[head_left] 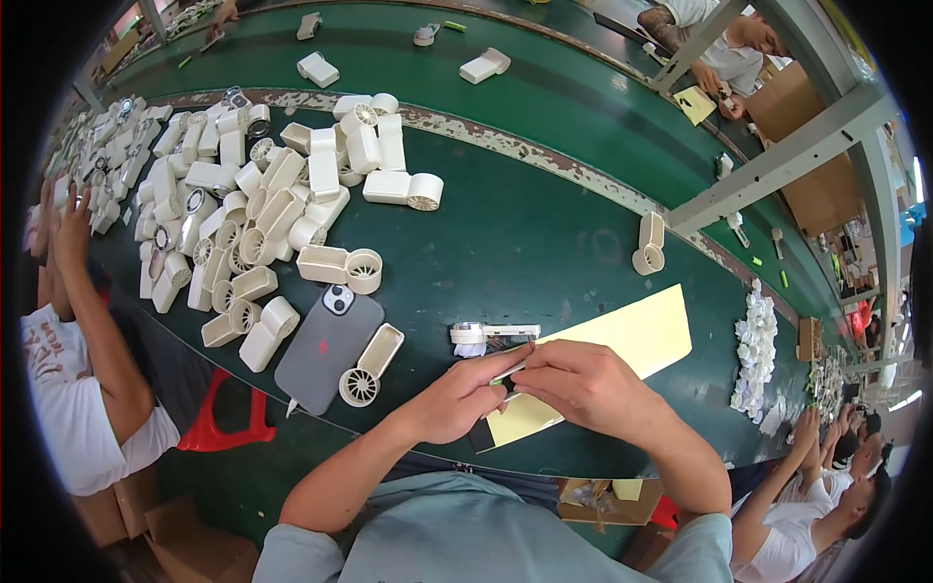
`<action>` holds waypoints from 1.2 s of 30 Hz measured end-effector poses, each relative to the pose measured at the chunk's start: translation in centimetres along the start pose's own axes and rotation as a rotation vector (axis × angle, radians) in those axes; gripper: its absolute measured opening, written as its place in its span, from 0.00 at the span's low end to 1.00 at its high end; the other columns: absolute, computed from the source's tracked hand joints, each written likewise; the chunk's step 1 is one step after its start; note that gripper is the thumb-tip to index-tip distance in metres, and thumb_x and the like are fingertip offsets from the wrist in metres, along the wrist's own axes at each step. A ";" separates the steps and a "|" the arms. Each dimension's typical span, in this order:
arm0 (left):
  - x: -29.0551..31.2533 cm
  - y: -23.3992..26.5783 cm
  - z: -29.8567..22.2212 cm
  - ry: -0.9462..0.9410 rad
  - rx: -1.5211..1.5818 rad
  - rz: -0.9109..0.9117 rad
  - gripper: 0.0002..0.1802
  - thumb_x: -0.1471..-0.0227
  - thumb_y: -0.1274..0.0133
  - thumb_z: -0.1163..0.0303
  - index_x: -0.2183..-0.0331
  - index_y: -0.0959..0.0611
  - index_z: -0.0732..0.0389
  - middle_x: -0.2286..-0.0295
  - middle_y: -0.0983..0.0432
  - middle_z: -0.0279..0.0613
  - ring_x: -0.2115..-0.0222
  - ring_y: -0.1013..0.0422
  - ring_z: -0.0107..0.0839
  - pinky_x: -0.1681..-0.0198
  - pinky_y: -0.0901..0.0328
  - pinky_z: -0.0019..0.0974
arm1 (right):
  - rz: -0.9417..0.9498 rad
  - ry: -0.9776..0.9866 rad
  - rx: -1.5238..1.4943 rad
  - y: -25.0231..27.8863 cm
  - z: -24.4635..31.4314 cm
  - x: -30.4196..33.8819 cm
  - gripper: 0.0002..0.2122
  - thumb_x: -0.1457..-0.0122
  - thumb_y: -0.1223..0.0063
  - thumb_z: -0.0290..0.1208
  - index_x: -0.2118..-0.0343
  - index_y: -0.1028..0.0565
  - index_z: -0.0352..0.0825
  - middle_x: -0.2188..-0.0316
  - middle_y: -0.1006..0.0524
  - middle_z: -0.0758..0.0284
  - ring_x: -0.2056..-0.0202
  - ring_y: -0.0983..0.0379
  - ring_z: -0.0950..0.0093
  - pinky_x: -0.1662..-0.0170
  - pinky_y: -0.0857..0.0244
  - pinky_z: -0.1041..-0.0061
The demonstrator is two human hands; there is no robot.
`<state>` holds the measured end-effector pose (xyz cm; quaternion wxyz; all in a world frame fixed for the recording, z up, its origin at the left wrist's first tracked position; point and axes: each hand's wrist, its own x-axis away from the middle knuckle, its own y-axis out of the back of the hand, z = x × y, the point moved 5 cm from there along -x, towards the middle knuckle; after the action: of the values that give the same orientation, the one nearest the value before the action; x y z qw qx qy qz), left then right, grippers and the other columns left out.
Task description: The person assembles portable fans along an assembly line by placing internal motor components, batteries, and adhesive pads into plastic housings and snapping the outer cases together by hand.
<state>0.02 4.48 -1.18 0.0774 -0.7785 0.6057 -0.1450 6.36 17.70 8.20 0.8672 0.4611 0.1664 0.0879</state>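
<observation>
Left hand [457, 396] and right hand [588, 384] near each other, fingers closed, both pinching a small slim part [509, 372] between the fingertips; exact shape mostly hidden by fingers. Yellow sheet [632, 335] under the right hand, running out to its right, partly covered by it. White housing with wires [471, 333] on the desk [544, 262] just beyond the fingertips. Left of the left hand: open white housing [384, 352], then grey phone [330, 345] with cable plugged in. Well right of the right hand: pile of small white pieces [754, 355]. Farther, ahead-left of the left hand: big heap of white housings [282, 209]. Lone housing [651, 243] ahead-right. Farthest: green belt [389, 58] with scattered housings; metal frame [777, 160] blocks part of the far right.
</observation>
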 end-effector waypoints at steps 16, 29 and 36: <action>-0.4 0.0 -0.1 0.036 -0.055 -0.035 0.31 0.38 0.56 0.74 0.34 0.34 0.60 0.73 0.29 0.31 0.73 0.37 0.17 0.67 0.37 0.26 | -0.506 -0.547 -0.491 4.1 -4.7 3.5 0.11 0.34 0.46 0.23 0.52 0.20 0.28 0.62 0.20 0.63 0.62 0.23 0.77 0.58 0.27 0.79; 2.2 -1.1 -5.3 -0.400 -0.136 0.007 0.18 0.37 0.48 0.75 0.47 0.19 0.68 0.74 0.21 0.42 0.74 0.25 0.27 0.71 0.32 0.32 | 0.054 -0.394 -1.594 -3.4 -3.1 1.6 0.29 0.31 0.57 0.43 0.34 0.38 0.28 0.33 0.39 0.53 0.36 0.36 0.61 0.36 0.39 0.63; 2.9 -3.0 -5.4 -0.122 0.105 0.193 0.23 0.33 0.52 0.68 0.40 0.26 0.63 0.73 0.23 0.36 0.78 0.34 0.18 0.72 0.35 0.26 | 0.003 -0.348 -1.466 -3.2 -3.1 2.4 0.17 0.31 0.51 0.27 0.41 0.29 0.30 0.42 0.27 0.60 0.41 0.30 0.71 0.38 0.36 0.70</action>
<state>1.66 2.78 5.21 0.1681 -0.7188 0.6637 -0.1208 7.46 19.03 3.48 0.9655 -0.2269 -0.0747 0.1032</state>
